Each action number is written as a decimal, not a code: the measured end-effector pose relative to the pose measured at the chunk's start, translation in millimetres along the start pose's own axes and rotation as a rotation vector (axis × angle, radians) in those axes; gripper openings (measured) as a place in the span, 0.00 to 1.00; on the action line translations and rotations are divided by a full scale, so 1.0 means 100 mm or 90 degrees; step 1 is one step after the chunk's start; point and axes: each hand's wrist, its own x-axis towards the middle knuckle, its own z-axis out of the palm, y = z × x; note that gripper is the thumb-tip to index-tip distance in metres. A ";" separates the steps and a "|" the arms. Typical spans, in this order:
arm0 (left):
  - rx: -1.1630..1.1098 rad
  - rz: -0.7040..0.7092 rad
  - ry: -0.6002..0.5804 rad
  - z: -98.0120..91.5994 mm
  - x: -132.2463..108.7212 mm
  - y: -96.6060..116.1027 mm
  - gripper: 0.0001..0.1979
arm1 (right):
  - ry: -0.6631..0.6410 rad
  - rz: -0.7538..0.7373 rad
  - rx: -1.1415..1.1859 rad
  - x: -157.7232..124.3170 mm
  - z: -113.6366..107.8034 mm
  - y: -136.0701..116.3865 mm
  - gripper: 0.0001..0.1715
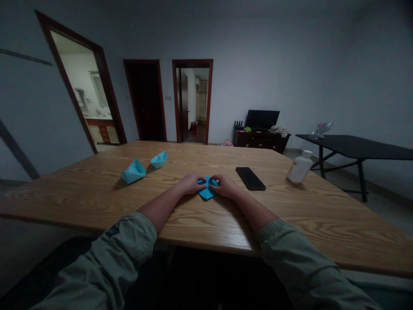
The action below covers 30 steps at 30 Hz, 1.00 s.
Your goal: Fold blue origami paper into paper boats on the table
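Note:
A folded piece of blue paper [207,193] lies on the wooden table, one corner pointing towards me. My left hand [191,184] pinches its left side between thumb and fingers. On the right side, my right hand [225,185] grips the paper in the same way, and the fingertips of both hands almost meet at its far edge. Parts of the paper are hidden under the fingers. Two light blue paper boats, a larger one [134,172] and a smaller one [159,160], sit farther left on the table.
Right of my hands lies a black phone [251,178]. A whitish bottle with a white cap [300,167] stands near the right edge of the wooden table [206,232]. Beyond are a black table [361,145] and a TV [263,119] on a dark cabinet [261,140].

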 end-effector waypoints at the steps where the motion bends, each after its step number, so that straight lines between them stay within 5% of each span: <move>1: -0.004 0.003 -0.004 0.00 0.00 0.00 0.23 | -0.006 -0.002 0.001 0.00 -0.01 0.00 0.24; 6: 0.009 0.003 -0.003 -0.02 -0.01 0.05 0.22 | -0.051 -0.030 -0.035 -0.02 -0.08 -0.07 0.21; 12: -0.082 -0.163 0.046 0.03 0.07 0.03 0.30 | -0.071 -0.031 -0.035 -0.02 -0.11 -0.15 0.21; 21: -0.339 -0.216 0.052 0.05 0.08 0.00 0.46 | -0.054 -0.036 -0.054 -0.04 -0.06 -0.14 0.37; 25: -0.486 -0.180 0.092 -0.02 0.07 0.05 0.29 | 0.075 0.012 -0.036 -0.02 -0.05 -0.13 0.45; 30: -0.613 -0.166 0.304 -0.17 0.11 -0.01 0.23 | 0.282 0.153 0.144 0.05 -0.11 -0.09 0.41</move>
